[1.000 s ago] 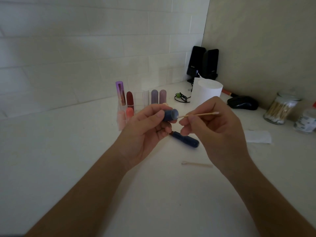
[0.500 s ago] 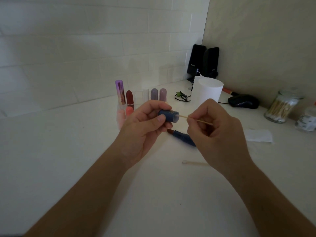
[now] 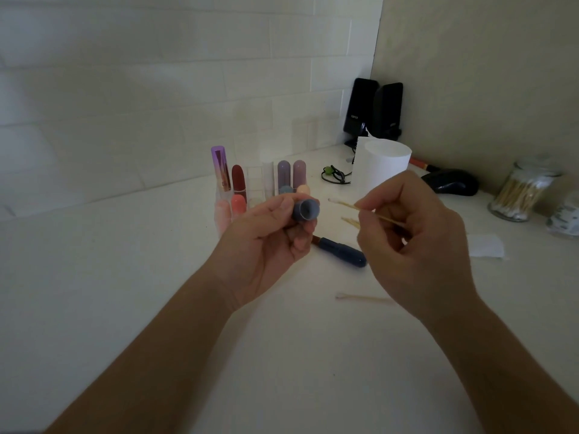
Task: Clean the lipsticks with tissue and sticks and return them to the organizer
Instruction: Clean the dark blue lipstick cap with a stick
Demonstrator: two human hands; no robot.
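Two bare forearms [image 3: 150, 355] reach in from the lower corners of the view and angle toward each other, bringing both hands up near the middle, close together but not touching. The left hand [image 3: 266, 242], seen from its thumb side, has its thumb on top and its fingers curled underneath round a small blue cap [image 3: 305, 209], the open end turned toward the right hand. The right hand [image 3: 413, 245], seen from the back, pinches a thin cotton-tipped stick [image 3: 347, 205] between thumb and forefinger, its other fingers loosely curled below, with the white tip pointing at the cap and just short of it.
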